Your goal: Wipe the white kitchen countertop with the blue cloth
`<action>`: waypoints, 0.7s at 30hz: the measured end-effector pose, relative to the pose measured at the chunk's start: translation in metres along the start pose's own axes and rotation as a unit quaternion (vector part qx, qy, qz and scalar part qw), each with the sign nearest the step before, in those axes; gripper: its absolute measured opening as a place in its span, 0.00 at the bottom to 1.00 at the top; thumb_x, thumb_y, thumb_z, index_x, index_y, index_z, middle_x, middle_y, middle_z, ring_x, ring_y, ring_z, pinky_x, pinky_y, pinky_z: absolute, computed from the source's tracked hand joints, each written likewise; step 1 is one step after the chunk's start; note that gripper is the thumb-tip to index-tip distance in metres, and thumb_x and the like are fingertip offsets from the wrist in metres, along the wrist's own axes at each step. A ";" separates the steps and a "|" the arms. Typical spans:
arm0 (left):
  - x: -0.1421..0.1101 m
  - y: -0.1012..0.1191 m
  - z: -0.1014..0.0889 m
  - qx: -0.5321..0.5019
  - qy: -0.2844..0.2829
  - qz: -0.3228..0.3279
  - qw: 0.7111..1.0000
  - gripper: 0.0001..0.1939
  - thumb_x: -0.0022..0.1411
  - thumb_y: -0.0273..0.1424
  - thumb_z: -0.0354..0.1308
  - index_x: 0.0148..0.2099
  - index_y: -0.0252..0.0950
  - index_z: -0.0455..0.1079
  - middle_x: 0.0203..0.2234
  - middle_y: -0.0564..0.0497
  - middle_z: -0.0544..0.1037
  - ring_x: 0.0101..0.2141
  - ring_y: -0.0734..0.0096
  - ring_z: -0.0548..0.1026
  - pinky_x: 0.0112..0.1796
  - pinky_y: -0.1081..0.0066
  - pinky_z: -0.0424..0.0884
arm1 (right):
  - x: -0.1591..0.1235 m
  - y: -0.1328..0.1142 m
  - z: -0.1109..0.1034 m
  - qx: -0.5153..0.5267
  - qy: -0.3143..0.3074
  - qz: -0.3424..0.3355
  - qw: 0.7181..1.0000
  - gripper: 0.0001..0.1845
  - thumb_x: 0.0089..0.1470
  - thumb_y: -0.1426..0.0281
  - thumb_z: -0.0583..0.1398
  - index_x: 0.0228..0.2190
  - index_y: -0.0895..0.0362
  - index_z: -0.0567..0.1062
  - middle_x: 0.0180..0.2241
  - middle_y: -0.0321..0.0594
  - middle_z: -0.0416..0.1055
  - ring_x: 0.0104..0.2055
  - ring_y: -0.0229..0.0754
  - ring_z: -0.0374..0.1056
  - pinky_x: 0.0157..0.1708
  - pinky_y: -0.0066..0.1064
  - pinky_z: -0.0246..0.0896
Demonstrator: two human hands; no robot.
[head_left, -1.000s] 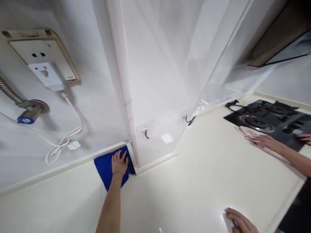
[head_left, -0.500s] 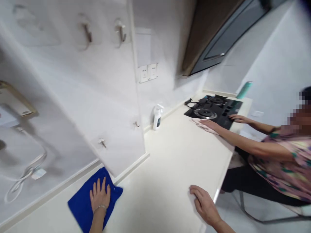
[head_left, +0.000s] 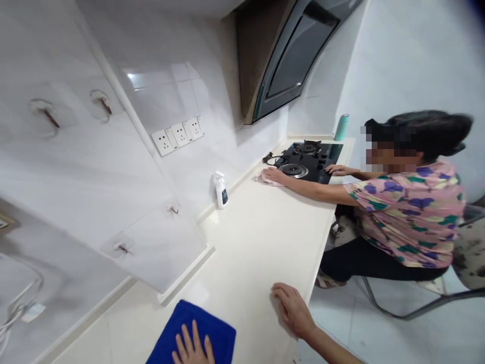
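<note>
My left hand (head_left: pixel 194 349) lies flat with fingers spread on a blue cloth (head_left: pixel 222 336), pressing it against the pale countertop (head_left: pixel 250 242). The cloth is spread out, and its lower part is cut off by the bottom of the view. My right hand (head_left: pixel 293 311) rests on the counter near its front edge, fingers loosely bent, with nothing visible in it. Further along, a white spray bottle (head_left: pixel 220 192) stands upright against the wall, away from both hands.
Seated at the counter's right side, another person (head_left: pixel 413 212) has one hand on a pale pink cloth (head_left: pixel 271 178) beside the black gas stove (head_left: pixel 312 161). A teal bottle (head_left: pixel 341 127) stands behind it. The range hood (head_left: pixel 288 55) hangs above. A wall corner (head_left: pixel 166 298) juts out at left.
The view has turned to the right. My left hand and the blue cloth have moved away from the wall, toward the counter's front. The other person's hand and pink cloth have moved toward the wall.
</note>
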State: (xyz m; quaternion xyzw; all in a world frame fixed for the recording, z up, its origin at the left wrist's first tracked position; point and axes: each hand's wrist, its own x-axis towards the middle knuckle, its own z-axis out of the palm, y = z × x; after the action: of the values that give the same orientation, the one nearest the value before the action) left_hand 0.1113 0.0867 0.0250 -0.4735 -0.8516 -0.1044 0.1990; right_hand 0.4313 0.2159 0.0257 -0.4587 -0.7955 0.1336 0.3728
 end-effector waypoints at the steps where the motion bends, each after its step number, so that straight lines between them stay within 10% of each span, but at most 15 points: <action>1: 0.001 0.015 -0.001 -0.003 -0.010 0.004 1.000 0.27 0.67 0.37 0.42 0.65 0.38 0.58 0.67 0.40 0.58 0.67 0.46 0.54 0.61 0.40 0.57 | 0.000 0.000 0.000 0.001 -0.001 -0.001 1.000 0.25 0.43 0.83 0.51 0.42 0.54 0.72 0.49 0.44 0.70 0.53 0.47 0.65 0.54 0.44 0.63; 12: 0.015 0.155 -0.006 -0.188 -0.168 0.127 0.959 0.32 0.65 0.43 0.46 0.69 0.44 0.49 0.70 0.44 0.48 0.69 0.48 0.41 0.66 0.40 0.42 | 0.000 0.007 0.000 0.047 0.016 -0.004 0.999 0.21 0.46 0.81 0.50 0.38 0.53 0.73 0.47 0.43 0.72 0.51 0.47 0.67 0.52 0.45 0.65; 18: 0.011 0.117 -0.025 -0.274 -0.253 0.176 0.911 0.29 0.68 0.37 0.37 0.69 0.39 0.49 0.70 0.46 0.52 0.69 0.61 0.47 0.67 0.48 0.48 | 0.023 -0.017 0.006 0.086 0.042 -0.008 0.995 0.25 0.49 0.80 0.48 0.46 0.54 0.71 0.48 0.46 0.71 0.53 0.47 0.67 0.52 0.45 0.67; 21: -0.005 0.068 -0.024 -0.276 -0.203 0.118 0.932 0.28 0.68 0.36 0.37 0.67 0.37 0.54 0.69 0.45 0.55 0.68 0.63 0.50 0.67 0.51 0.52 | 0.041 -0.057 0.024 0.062 -0.017 -0.089 0.994 0.30 0.50 0.79 0.49 0.54 0.56 0.69 0.57 0.47 0.67 0.63 0.49 0.57 0.60 0.48 0.58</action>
State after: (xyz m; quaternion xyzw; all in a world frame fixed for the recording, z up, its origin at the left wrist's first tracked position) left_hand 0.1774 0.1105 0.0439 -0.6178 -0.7496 -0.2127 -0.1056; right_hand 0.3660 0.2219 0.0593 -0.3600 -0.8294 0.1565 0.3975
